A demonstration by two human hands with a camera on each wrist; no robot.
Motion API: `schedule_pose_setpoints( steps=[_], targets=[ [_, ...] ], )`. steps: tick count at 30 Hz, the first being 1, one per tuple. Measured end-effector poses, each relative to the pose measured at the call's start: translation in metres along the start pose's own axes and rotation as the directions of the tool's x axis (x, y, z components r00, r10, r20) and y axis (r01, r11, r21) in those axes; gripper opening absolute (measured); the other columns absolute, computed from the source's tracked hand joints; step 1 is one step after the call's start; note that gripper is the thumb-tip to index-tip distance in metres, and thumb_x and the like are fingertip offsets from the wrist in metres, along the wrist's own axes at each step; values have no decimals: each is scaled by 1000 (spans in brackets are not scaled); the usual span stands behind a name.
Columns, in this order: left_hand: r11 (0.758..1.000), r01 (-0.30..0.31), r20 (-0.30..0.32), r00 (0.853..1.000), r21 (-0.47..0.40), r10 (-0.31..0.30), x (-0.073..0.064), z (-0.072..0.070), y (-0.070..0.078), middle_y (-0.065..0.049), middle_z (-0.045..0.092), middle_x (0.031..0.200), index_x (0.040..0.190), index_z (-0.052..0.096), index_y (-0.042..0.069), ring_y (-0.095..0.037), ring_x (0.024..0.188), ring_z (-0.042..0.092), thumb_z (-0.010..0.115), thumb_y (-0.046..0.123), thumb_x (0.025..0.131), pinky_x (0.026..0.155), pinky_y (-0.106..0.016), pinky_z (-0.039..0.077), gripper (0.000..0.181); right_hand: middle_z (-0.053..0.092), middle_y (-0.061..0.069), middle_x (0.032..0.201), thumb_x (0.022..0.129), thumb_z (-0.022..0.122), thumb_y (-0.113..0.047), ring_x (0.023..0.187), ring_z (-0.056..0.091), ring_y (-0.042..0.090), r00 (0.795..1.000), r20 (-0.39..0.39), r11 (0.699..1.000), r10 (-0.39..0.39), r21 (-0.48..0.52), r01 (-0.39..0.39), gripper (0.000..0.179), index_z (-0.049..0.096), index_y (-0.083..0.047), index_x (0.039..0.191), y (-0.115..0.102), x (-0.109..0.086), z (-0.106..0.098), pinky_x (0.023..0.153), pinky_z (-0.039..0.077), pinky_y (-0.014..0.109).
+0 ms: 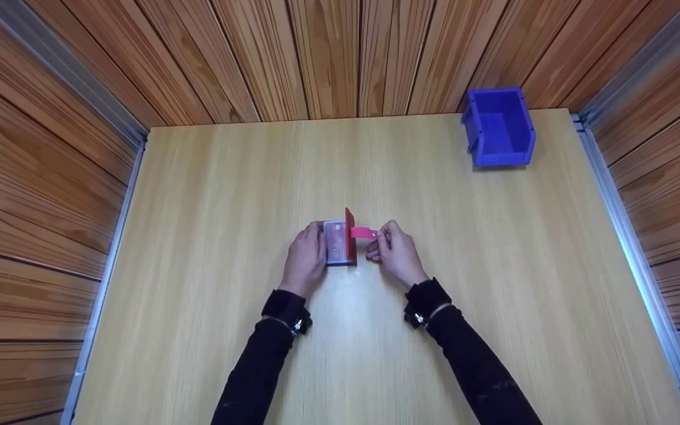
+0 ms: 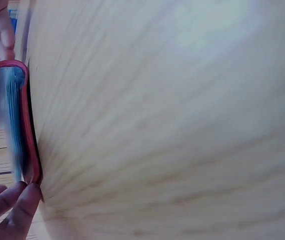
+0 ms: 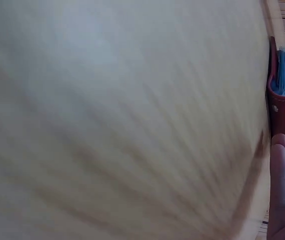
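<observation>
A red card holder (image 1: 350, 239) lies partly open on the table in the head view, its right cover standing up. Clear sleeves (image 1: 336, 243) with a card in the top one face upward on its left side. My left hand (image 1: 306, 257) grips the holder's left edge; the left wrist view shows fingertips pinching the red cover (image 2: 28, 120) beside a stack of bluish sleeves (image 2: 14, 115). On the other side, my right hand (image 1: 400, 252) pinches the end of a pink snap strap (image 1: 363, 232) extending from the cover. In the right wrist view the strap is hidden.
A blue plastic bin (image 1: 500, 133) stands at the table's back right corner. Wood-patterned walls (image 1: 328, 59) enclose the back and both sides of the light wooden table (image 1: 228, 195), with metal rails (image 1: 635, 265) along the side edges.
</observation>
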State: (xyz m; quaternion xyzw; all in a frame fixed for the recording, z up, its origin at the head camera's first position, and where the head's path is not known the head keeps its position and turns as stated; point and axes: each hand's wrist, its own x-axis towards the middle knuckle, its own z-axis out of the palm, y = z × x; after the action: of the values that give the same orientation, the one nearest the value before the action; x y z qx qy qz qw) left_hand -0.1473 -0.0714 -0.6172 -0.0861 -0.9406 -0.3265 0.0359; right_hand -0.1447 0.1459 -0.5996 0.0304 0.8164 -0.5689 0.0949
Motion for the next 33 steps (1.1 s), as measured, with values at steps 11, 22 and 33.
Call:
schedule_pose_setpoints(
  steps=[11,22,33],
  targets=[
    [993,-30,59,998,112,23,0,2,1,-20,64,123,138,57,-6,-37,115,62,63,24,102,102,-46,53,47,73,17,77,108,50,-9,61,72,19,997,-68,996,36,-76,-41,13,51,-3,96,11,-1,-18,58,62,30],
    [991,-42,67,997,128,34,-2,3,0,-19,63,121,135,59,-3,-35,112,61,62,24,103,99,-46,53,42,67,8,67,107,52,-11,52,64,14,989,-132,976,63,-201,-89,12,52,-5,97,22,-3,-33,50,54,27],
    [986,-67,49,997,150,60,-4,4,2,-19,62,120,133,59,-2,-36,112,61,61,22,103,100,-48,52,39,54,2,69,103,55,-11,63,54,19,969,-242,913,-42,-404,-61,14,57,-1,94,28,-2,-45,58,38,31]
  ],
)
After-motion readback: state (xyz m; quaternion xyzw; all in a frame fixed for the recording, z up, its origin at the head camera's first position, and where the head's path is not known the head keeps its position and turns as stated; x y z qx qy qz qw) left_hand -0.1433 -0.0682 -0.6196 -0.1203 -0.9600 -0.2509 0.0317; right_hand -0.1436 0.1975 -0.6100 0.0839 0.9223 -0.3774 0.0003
